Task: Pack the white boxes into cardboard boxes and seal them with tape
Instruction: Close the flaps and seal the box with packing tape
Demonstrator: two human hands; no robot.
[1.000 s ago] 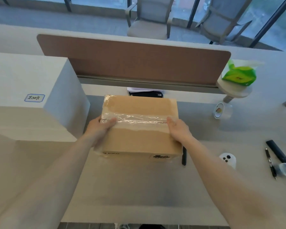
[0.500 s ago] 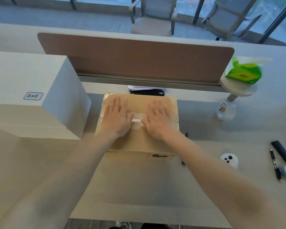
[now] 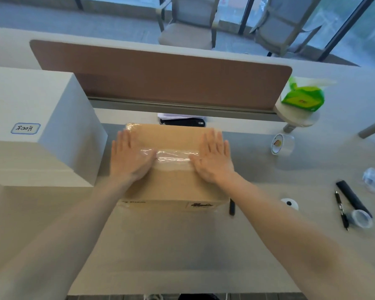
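both hands sit wider apart than half a second ago: then they met mid-lid, now the left hand (image 3: 129, 158) lies near the left edge and the right hand (image 3: 212, 159) near the right edge of the cardboard box (image 3: 171, 185).

desk (image 3: 182, 245): pale grey, carries everything below.
divider panel (image 3: 160, 76): brown, upright along the far edge of the desk.
white box (image 3: 30, 118): large, closed, on the left, just beside the cardboard box; blue-bordered label (image 3: 25, 128) on top.
cardboard box: centre of the desk, flaps closed, printed marks on the near face.
hands: both flat, palms down, fingers straight and slightly spread, pressing on the lid and gripping nothing.
tape strip (image 3: 173, 154): clear, wrinkled, runs left to right across the lid seam between the two hands; its ends go under the palms.
tissue pack (image 3: 303, 97): green, on a small round stand at far right.
tape roll (image 3: 281, 144): clear, standing on edge, right of the cardboard box, apart from it.
pen (image 3: 342, 211): black, at right, well clear of the box.
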